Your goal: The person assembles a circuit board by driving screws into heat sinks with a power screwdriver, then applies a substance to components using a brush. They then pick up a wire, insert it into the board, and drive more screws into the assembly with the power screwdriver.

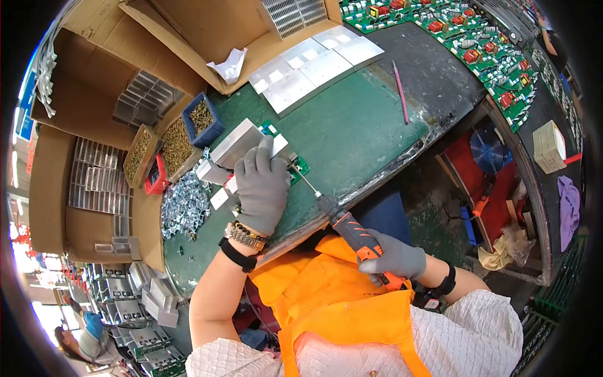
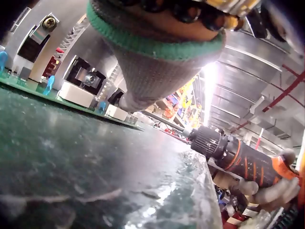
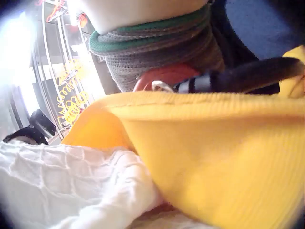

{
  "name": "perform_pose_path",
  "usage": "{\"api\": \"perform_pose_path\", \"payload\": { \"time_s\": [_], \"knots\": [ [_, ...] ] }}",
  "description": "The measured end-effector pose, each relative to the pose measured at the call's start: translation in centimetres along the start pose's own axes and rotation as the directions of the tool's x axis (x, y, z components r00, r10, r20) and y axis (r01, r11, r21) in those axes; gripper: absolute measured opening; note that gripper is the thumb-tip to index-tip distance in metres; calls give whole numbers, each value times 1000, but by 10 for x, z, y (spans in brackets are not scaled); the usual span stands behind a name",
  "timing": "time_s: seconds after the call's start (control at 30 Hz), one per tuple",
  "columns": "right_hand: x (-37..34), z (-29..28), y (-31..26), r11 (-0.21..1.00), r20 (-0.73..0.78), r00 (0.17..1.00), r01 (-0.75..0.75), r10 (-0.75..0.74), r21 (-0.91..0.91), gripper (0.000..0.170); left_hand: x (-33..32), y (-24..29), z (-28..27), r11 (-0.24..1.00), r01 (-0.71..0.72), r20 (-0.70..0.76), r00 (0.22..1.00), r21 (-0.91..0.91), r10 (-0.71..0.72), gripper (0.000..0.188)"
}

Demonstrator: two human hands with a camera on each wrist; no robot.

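My gloved left hand (image 1: pixel 261 188) lies over a green circuit board (image 1: pixel 302 167) near the table's front edge, fingers bent down onto it and fingertips partly hidden. Beside those fingers rises a silver metal heat sink (image 1: pixel 237 143) fixed on the board. In the left wrist view, screws and white blocks (image 2: pixel 76 94) show along the board. My gloved right hand (image 1: pixel 398 256) grips a black and orange electric screwdriver (image 1: pixel 352 234); its long bit (image 1: pixel 306 181) slants to the board beside the left fingers. Orange apron cloth (image 3: pixel 205 143) covers most of the right wrist view.
Left of the board lie a heap of small metal clips (image 1: pixel 186 204) and a blue bin of screws (image 1: pixel 202 119). Cardboard boxes (image 1: pixel 47 188) hold finned metal parts. Flat silver plates (image 1: pixel 314 66) and a pink pen (image 1: pixel 400 93) lie beyond. Populated boards (image 1: pixel 471 56) cover the far right.
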State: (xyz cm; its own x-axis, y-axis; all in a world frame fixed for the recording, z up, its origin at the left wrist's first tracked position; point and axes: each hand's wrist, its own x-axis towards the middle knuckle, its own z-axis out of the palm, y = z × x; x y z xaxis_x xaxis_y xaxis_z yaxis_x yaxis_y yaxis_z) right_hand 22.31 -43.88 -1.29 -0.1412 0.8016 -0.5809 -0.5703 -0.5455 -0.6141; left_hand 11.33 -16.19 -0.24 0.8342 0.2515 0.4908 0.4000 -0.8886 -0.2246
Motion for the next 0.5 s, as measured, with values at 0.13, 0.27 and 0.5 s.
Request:
{"api": "perform_pose_path", "payload": {
  "time_s": [0.13, 0.27, 0.5],
  "knots": [
    [2, 1, -1, 1000, -6, 1000, -2, 2, -14, 66, 0, 1, -2, 1000, 14, 8, 1000, 2, -14, 27],
    [0, -3, 12, 984, -26, 995, 87, -92, -155, 64, 5, -11, -20, 1000, 11, 70, 997, 11, -11, 27],
    [-17, -15, 33, 966, -102, 984, 120, -146, -227, 77, 76, -121, -42, 822, 478, 383, 854, -309, -353, 29]
  ]
}}
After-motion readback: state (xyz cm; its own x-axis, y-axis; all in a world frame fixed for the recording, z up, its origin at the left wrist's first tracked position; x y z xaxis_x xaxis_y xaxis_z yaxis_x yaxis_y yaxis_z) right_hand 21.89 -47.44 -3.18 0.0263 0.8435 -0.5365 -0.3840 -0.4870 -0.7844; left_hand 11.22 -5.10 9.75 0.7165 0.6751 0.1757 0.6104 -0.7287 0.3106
